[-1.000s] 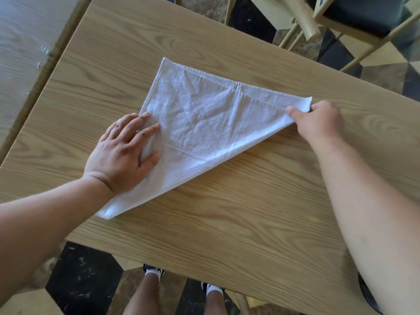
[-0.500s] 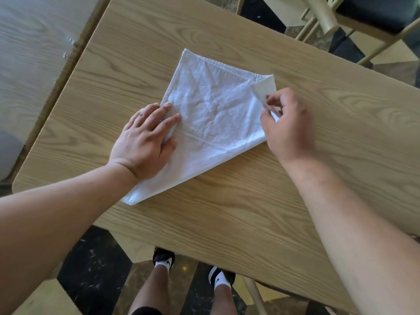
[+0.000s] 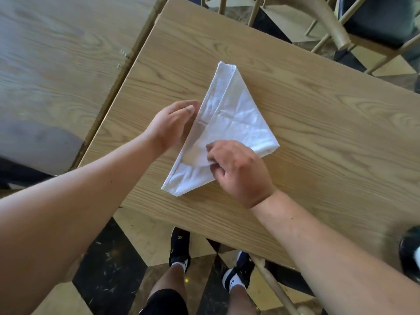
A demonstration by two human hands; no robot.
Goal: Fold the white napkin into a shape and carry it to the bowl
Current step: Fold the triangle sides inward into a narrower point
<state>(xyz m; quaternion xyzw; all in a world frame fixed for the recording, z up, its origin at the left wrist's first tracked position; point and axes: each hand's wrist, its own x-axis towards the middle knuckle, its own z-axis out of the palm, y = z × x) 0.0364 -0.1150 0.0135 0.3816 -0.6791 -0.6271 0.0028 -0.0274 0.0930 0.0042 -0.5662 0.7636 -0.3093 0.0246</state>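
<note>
- Head view: the white napkin (image 3: 229, 123) is laid flat on the counter (image 3: 318, 133), folded into a triangle.
- The left hand (image 3: 172, 126) is held open along its left edge, fingers together.
- A folded-over corner is pinched by the right hand (image 3: 238, 171).

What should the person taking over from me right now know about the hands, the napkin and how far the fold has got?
Left hand: open, flat, edge-on against the napkin's left border, holding nothing.
Right hand: fingers pinched on a flap of the white napkin near its lower middle.
The napkin lies on the wooden table, folded into a rough triangle with one point toward the far edge.
Done: first folds are in and the cloth is layered.
Left: finish shaping it, then carry it to the bowl. No bowl is clearly in view; a dark round thing at the right edge is too blurred to identify.
</note>
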